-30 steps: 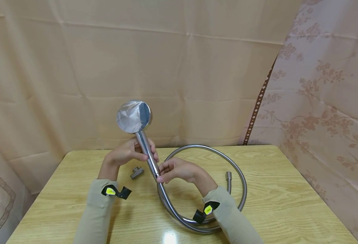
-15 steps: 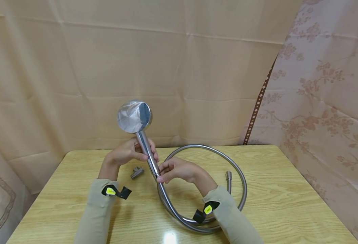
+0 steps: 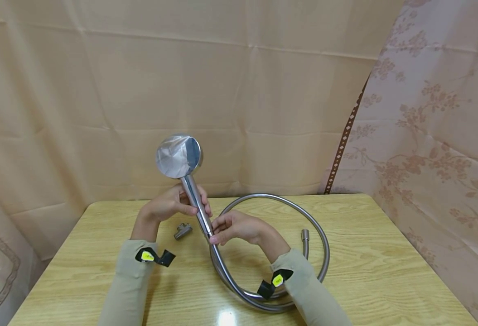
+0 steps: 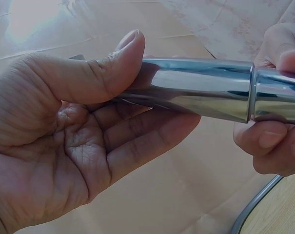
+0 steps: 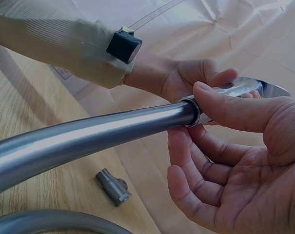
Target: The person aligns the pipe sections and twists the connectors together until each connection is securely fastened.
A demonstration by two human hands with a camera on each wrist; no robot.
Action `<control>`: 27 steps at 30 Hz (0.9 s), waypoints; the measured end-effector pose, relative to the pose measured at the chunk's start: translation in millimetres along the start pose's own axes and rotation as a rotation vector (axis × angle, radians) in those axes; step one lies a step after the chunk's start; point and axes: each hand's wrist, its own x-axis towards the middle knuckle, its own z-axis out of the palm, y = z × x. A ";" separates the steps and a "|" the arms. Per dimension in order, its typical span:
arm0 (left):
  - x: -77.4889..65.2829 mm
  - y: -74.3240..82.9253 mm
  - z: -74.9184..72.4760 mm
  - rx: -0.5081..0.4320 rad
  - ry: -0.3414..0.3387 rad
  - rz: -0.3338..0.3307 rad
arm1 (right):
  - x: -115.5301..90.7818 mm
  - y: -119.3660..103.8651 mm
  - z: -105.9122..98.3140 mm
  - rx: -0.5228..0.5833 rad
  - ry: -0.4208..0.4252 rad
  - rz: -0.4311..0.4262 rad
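A chrome hand shower point(image 3: 177, 156) is held up at a tilt above the table, its round head at upper left. My left hand point(image 3: 168, 203) grips its handle point(image 4: 196, 87) between thumb and fingers. At the handle's lower end, my right hand point(image 3: 239, 227) pinches the connector where the metal shower hose point(image 5: 88, 139) meets the handle. In the left wrist view only a thin seam shows between handle and connector. From there the hose loops over the table to a loose end fitting point(image 3: 305, 234) on the right.
Left of the hose, a small metal tee-shaped fitting point(image 3: 183, 230) lies on the wooden table point(image 3: 385, 271). Behind the table hangs a beige curtain point(image 3: 222, 90), with a flowered cloth point(image 3: 438, 136) at right.
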 end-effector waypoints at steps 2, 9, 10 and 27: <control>0.1 0.0 0.0 0.001 0.001 0.002 | 0.2 0.3 -0.5 -0.003 -0.006 0.001; 0.0 0.0 0.2 0.005 0.000 0.006 | 0.6 1.2 -1.5 -0.007 -0.010 0.006; 0.1 0.0 0.1 0.004 -0.001 0.007 | 0.6 1.3 -1.4 -0.009 -0.007 0.006; 0.6 -0.6 0.8 0.011 -0.004 0.006 | 0.4 3.6 -2.4 -0.029 -0.040 -0.031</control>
